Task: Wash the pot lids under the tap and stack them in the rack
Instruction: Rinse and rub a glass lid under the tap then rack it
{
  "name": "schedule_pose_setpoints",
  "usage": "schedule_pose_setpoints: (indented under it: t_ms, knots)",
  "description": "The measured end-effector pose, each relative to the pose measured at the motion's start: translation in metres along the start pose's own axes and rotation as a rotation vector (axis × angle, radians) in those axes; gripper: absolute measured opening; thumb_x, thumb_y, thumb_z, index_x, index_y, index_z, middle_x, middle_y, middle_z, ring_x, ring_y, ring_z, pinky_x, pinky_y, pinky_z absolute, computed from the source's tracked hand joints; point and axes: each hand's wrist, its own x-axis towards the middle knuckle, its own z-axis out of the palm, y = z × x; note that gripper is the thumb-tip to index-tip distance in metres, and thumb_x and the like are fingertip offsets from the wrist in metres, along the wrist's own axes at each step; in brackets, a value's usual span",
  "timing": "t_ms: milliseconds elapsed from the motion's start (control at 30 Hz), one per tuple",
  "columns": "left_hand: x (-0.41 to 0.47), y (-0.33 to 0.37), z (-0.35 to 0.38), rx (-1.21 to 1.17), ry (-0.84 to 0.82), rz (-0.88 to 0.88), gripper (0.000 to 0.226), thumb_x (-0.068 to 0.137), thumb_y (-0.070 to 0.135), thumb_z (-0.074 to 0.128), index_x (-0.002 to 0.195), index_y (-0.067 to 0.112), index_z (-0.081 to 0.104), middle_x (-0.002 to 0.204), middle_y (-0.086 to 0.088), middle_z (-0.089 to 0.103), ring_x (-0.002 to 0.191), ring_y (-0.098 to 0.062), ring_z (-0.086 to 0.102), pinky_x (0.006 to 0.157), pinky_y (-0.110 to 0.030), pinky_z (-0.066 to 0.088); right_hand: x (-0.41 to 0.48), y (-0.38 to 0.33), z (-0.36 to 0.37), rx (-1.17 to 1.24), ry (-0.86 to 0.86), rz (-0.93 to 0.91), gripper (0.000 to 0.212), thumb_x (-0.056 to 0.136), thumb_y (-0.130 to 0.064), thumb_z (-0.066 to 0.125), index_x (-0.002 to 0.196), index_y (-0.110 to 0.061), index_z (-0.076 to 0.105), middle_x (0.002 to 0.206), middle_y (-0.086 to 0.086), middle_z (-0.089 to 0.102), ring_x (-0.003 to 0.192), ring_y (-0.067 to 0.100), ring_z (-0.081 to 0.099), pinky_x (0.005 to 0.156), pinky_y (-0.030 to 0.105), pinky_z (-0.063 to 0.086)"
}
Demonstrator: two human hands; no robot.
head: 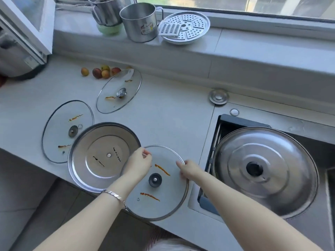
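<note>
On the pale counter [172, 115], the left hand [138, 164] and right hand [189, 170] pinch opposite rims of the smeared glass lid [168, 205] between them.

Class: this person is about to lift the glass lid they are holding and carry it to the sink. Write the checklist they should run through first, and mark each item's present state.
1. Grip on both sides: ok. The left hand and right hand pinch the rim of the glass lid.
2. Lid fully supported: not ok. Its near edge overhangs the counter.
3. Clear of its neighbour: cannot tell. Its rim meets the upturned steel lid.
4. Sink free: not ok. A big domed lid lies across it.
5. Tap running: cannot tell. It is out of view.
6. Needs washing: ok. It has sauce streaks.
</note>
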Motion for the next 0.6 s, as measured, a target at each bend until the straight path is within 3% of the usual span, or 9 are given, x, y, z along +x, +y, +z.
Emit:
schedule_pose_setpoints:
  t_ms: [133,267,333,400,500,600]
  knots:
    - [0.016,-0.008,-0.012,-0.041,-0.015,0.031,0.019,0.089,0.015,0.040,0.078,0.026,0.050,0.085,0.000,0.066,0.086,-0.025,0.066,0.077,-0.035,0.049,-0.001,-0.001,0.010,0.306,-0.015,0.028,0.016,0.096,-0.018,0.044,0.103,-0.006,0.053,0.071,0.005,0.058,0.061,0.016,0.055,0.056,0.023,0.048]
    - [0.027,-0.002,-0.020,-0.055,0.041,0.081,0.020,0.089,0.010,0.044,0.077,0.023,0.052,0.089,-0.005,0.065,0.085,-0.025,0.063,0.075,-0.035,0.047,-0.014,0.001,-0.005,0.410,0.012,0.000,0.011,0.095,-0.015,0.049,0.099,-0.006,0.053,0.070,0.009,0.062,0.050,0.012,0.061,0.053,0.022,0.053]
    - [0.030,0.007,-0.022,-0.025,0.087,0.138,0.012,0.089,0.009,0.046,0.088,0.017,0.055,0.097,-0.004,0.061,0.092,-0.023,0.056,0.074,-0.027,0.038,-0.022,0.008,-0.025,0.458,0.054,-0.020,0.011,0.094,-0.015,0.051,0.098,-0.005,0.056,0.071,0.011,0.065,0.051,0.014,0.065,0.054,0.024,0.055]
    - [0.035,0.019,-0.020,-0.012,0.076,0.176,0.020,0.089,0.014,0.050,0.109,0.011,0.055,0.112,-0.005,0.057,0.102,-0.020,0.053,0.081,-0.024,0.035,-0.035,0.014,-0.053,0.531,0.093,-0.065,0.010,0.093,-0.015,0.054,0.095,-0.006,0.058,0.070,0.012,0.068,0.055,0.018,0.067,0.056,0.026,0.057]
    - [0.033,0.048,-0.008,-0.100,-0.128,0.088,0.049,0.084,0.032,0.063,0.125,0.009,0.047,0.124,-0.007,0.054,0.104,-0.020,0.056,0.088,-0.029,0.043,-0.060,0.022,-0.100,0.620,0.150,-0.140,0.011,0.093,-0.014,0.054,0.089,-0.004,0.059,0.068,0.014,0.070,0.057,0.021,0.069,0.054,0.028,0.057]
    - [0.017,0.089,0.014,-0.415,-0.509,-0.136,0.043,0.086,0.039,0.060,0.114,0.008,0.052,0.109,-0.016,0.065,0.087,-0.029,0.069,0.073,-0.037,0.057,-0.086,0.033,-0.143,0.637,0.235,-0.177,0.013,0.094,-0.013,0.052,0.083,-0.006,0.057,0.066,0.013,0.070,0.054,0.020,0.069,0.050,0.024,0.055]
